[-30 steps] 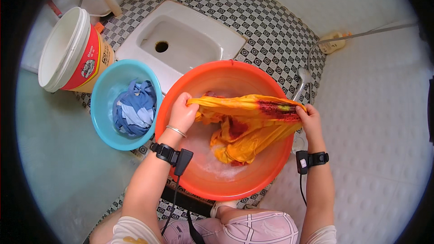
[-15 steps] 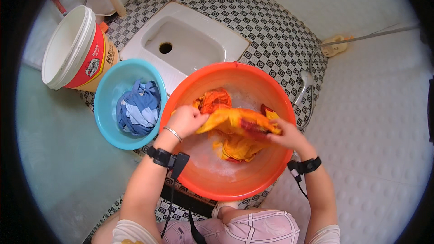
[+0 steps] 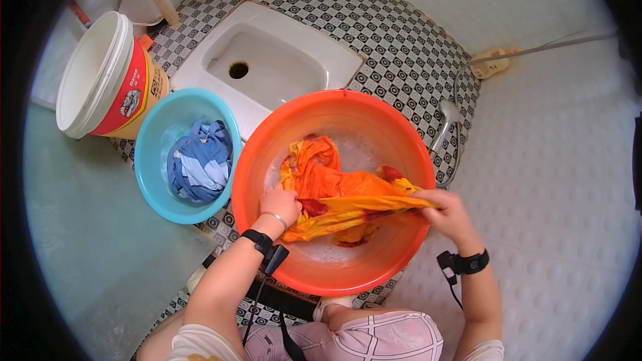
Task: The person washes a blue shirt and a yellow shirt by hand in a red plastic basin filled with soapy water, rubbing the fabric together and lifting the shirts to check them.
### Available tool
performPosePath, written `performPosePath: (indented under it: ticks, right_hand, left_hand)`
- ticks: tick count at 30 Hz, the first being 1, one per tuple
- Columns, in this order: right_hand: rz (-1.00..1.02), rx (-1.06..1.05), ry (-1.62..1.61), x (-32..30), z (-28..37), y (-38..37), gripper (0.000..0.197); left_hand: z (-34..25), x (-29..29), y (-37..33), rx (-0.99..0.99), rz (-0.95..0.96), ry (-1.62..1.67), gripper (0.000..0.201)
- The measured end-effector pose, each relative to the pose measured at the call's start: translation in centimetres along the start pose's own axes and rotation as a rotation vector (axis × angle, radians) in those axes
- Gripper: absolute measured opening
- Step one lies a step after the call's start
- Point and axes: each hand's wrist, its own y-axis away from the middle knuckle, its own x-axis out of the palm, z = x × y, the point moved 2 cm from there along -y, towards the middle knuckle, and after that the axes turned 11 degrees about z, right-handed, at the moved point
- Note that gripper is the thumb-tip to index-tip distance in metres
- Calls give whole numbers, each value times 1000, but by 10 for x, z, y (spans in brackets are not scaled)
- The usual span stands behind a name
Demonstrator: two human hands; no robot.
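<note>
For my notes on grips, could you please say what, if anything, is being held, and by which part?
The right hand holds the orange cloth by its right end; the left hand appears to grip its left side.

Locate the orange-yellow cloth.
In the head view, the orange-yellow cloth is in the orange basin, right of the turquoise basin, partly stretched between the left hand and right hand.

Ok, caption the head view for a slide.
Left hand and right hand hold yellow-orange cloth in an orange basin beside a blue basin of fabric.
</note>
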Motion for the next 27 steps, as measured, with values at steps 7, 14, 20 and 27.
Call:
performPosePath:
  ticks: [7,14,20,27]
  right_hand:
    - [-406,164,-102,-62,-20,-26,31]
    - [-202,-333,212,26,39,-90,83]
    - [-203,11,-229,32,25,-106,17]
    - [-242,110,-463,-22,34,-38,6]
  left_hand:
    - [-29,-79,-9,393,-41,1049,17]
    - [-98,-155,19,822,20,1068,18]
    - [-95,-129,-3,713,-281,991,39]
    - [-53,-9,-18,286,75,417,67]
